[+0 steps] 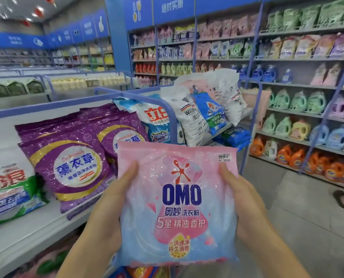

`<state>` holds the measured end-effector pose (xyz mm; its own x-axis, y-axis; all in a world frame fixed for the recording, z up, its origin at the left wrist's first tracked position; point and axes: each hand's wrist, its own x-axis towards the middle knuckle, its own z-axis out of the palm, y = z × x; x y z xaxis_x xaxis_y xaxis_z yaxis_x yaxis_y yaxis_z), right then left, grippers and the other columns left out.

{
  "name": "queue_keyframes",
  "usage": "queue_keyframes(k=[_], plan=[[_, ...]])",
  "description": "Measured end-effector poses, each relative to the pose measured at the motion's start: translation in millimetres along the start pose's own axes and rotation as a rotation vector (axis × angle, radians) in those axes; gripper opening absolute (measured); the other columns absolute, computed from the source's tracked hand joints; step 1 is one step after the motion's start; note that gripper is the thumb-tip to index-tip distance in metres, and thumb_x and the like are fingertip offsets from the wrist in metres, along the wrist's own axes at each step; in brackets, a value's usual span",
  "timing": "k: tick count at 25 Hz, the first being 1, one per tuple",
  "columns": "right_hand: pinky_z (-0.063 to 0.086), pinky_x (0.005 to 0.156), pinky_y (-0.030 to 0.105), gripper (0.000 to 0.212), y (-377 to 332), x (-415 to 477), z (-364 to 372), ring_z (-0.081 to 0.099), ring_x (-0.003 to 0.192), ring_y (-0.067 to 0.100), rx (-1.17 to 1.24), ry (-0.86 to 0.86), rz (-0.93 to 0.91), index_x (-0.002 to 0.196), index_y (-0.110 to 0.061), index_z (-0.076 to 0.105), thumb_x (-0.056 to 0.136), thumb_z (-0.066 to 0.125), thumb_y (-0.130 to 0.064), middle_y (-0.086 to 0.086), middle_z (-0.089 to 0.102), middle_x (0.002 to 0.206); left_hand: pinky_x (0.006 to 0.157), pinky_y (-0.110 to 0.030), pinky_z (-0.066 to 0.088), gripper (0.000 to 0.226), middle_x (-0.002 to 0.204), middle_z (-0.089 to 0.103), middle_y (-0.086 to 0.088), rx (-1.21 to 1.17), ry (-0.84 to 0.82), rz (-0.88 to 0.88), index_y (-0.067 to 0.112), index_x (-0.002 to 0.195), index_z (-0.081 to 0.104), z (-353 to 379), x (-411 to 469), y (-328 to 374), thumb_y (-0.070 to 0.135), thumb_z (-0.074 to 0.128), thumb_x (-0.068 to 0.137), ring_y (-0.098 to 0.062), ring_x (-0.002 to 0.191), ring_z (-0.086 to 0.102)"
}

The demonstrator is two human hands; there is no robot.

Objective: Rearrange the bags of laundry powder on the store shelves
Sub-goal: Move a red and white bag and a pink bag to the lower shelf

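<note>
A pink and blue OMO laundry powder bag is held upright in front of me, label facing me. My left hand grips its left edge, thumb on the front. On the right edge my right hand grips the same way. To the left, purple powder bags lie stacked on the white shelf. A green, white and blue bag lies at the far left. Beyond a blue rail, blue-and-white bags and white bags stand leaning in a pile.
Tall blue shelving along the right wall carries detergent bottles and pouches. A grey tiled aisle runs between it and the low shelf. A person's foot shows at the right edge. More bags sit on a lower shelf beneath.
</note>
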<state>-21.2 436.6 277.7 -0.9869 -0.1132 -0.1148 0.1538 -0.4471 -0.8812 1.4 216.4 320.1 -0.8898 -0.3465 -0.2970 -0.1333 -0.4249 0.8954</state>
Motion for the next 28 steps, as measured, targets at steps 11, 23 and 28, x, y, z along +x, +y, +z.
queue_keyframes(k=[11, 23, 28], plan=[[0.053, 0.1, 0.054, 0.034, -42.3, 127.3, -39.5, 0.075, 0.097, 0.036, -0.057, 0.014, 0.095, 0.104, -0.009, 0.079, 0.085, 0.076, -0.037, 0.016, 0.078, 0.103, 0.042, -0.026, 0.054, 0.022, 0.072, 0.077, -0.007, -0.137, 0.056, 0.007, 0.012, 0.1, 0.071, 84.0, 70.3, -18.9, 0.031, 0.063, 0.094, -0.02, 0.056, 0.074], [0.05, 0.103, 0.053, 0.033, -69.5, 218.5, -70.0, 0.075, 0.099, 0.033, -0.117, -0.119, 0.178, 0.103, -0.012, 0.08, 0.084, 0.077, -0.04, 0.013, 0.078, 0.104, 0.092, -0.041, 0.038, 0.042, 0.139, 0.055, -0.022, -0.143, 0.239, 0.028, 0.003, 0.137, 0.055, 151.4, 123.2, -6.7, 0.023, 0.055, 0.1, -0.039, 0.13, 0.053], [0.05, 0.104, 0.053, 0.025, -87.9, 231.6, -93.8, 0.075, 0.098, 0.032, -0.105, -0.122, 0.184, 0.095, -0.016, 0.083, 0.086, 0.075, -0.039, 0.013, 0.078, 0.103, 0.07, -0.02, 0.047, 0.036, 0.105, 0.074, -0.014, -0.148, 0.208, 0.08, 0.002, 0.132, 0.056, 179.4, 144.4, -21.7, 0.021, 0.044, 0.104, -0.01, 0.076, 0.073]])
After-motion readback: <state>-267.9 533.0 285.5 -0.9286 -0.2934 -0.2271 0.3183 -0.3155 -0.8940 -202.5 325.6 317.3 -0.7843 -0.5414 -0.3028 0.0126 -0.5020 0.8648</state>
